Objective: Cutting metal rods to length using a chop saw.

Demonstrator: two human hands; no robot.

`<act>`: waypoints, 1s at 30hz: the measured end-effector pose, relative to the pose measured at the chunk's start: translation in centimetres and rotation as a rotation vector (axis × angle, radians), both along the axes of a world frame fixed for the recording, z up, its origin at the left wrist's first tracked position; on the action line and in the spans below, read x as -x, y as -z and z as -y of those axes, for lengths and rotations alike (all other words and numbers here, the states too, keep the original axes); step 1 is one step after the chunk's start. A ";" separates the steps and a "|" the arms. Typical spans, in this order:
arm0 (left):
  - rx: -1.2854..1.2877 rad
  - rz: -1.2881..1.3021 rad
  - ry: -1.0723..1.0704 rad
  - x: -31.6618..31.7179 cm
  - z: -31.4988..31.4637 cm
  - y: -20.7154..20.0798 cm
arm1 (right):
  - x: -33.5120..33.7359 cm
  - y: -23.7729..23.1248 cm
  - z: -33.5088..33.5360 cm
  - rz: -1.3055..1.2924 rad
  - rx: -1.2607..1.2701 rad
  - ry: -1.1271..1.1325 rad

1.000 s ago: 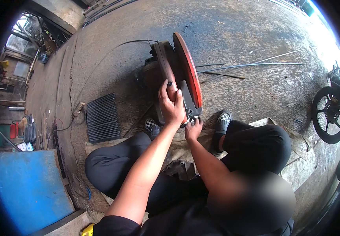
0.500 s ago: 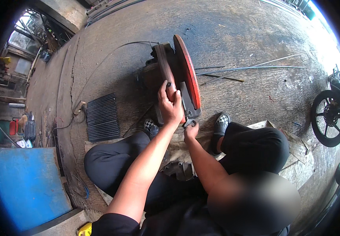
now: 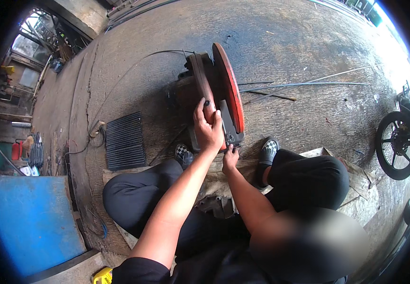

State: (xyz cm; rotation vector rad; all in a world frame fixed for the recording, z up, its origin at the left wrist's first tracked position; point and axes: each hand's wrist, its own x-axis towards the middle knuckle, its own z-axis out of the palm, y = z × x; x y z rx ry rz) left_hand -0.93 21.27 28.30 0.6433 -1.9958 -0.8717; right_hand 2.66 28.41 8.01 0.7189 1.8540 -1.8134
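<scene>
In front of me on the ground stands a cut-off saw (image 3: 229, 90) with a dark body and an orange-red round guard or disc. My left hand (image 3: 208, 134) is closed around the saw's reddish-brown handle (image 3: 202, 83), its thumb beside a grey metal plate. Close to it, my right hand (image 3: 231, 160) pinches at the near end of the saw's dark base (image 3: 234, 137), beside a small orange part. Its fingers hide whatever they hold. Between my legs lies a dark metal part (image 3: 216, 206), partly covered by my arm.
Left of the saw lies a ribbed stack of dark bars (image 3: 124, 142), with a cable (image 3: 119, 75) running past. Thin metal rods (image 3: 318, 84) lie to the right. A blue board (image 3: 32, 217) is at left, a motorcycle wheel (image 3: 394, 146) at right. My shoes flank the saw.
My right hand has moved slightly up against the saw's base; the small grey metal piece seen at its fingers is now hidden. My left hand keeps its grip on the handle.
</scene>
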 end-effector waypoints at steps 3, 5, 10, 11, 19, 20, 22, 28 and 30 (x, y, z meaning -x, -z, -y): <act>-0.044 0.004 0.000 0.0 -0.1 0.0 | 0.0 -1.4 0.9 0.029 -0.065 0.055; -0.057 0.017 0.000 -0.1 -0.2 0.0 | 0.2 -2.6 1.2 0.088 -0.128 0.069; -0.124 0.045 0.017 -0.2 -0.4 -0.8 | 0.9 -2.9 1.6 0.174 -0.083 0.173; -0.096 0.063 0.015 -0.2 -0.4 -1.0 | 0.9 -2.3 1.7 0.209 -0.137 0.137; -0.021 0.182 0.009 -1.1 -2.1 -1.4 | -0.4 1.0 4.7 -0.353 -0.525 -0.078; -0.157 0.177 0.051 -1.2 -2.1 -1.4 | -0.2 0.7 4.8 -0.297 -0.515 -0.115; -0.297 0.172 0.087 -1.2 -2.0 -1.2 | 0.3 0.1 4.9 -0.060 -0.553 -0.181; 0.032 0.142 0.021 -1.2 -2.1 -0.8 | 1.0 -0.3 4.8 -0.028 -0.483 -0.149; -0.092 0.145 0.051 -1.2 -2.1 -0.5 | 1.0 0.3 4.5 -0.109 -0.440 -0.068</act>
